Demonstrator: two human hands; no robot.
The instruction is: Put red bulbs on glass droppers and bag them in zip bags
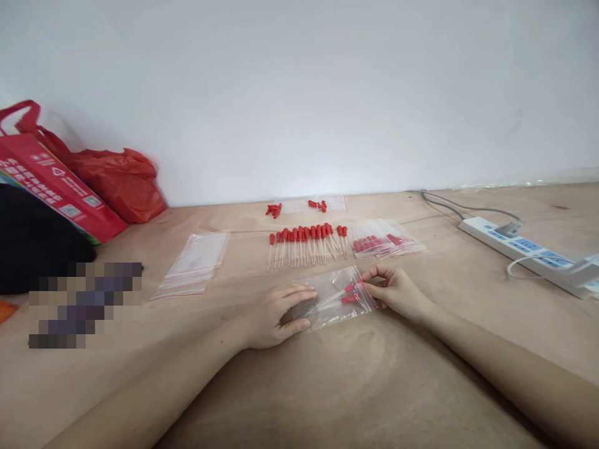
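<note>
A clear zip bag [330, 313] with red-capped glass droppers [350, 298] inside lies slanted in front of me. At its left end is my left hand [276, 317], holding the bag between the fingers on the far edge and the thumb on the near edge. My right hand [397, 292] pinches the red-striped zip edge on the right, close to the droppers' red bulbs. Just beyond the bag, a row of loose droppers [304, 236] lies side by side, bulbs pointing away from me.
Filled zip bags [386, 240] overlap right of the row; flat bags [194, 262] are stacked left. Loose red bulbs [274, 210] lie near the wall. A power strip [524, 249] with cables is at right. Red bags [116, 181] and a blurred dark object [88, 305] are at left.
</note>
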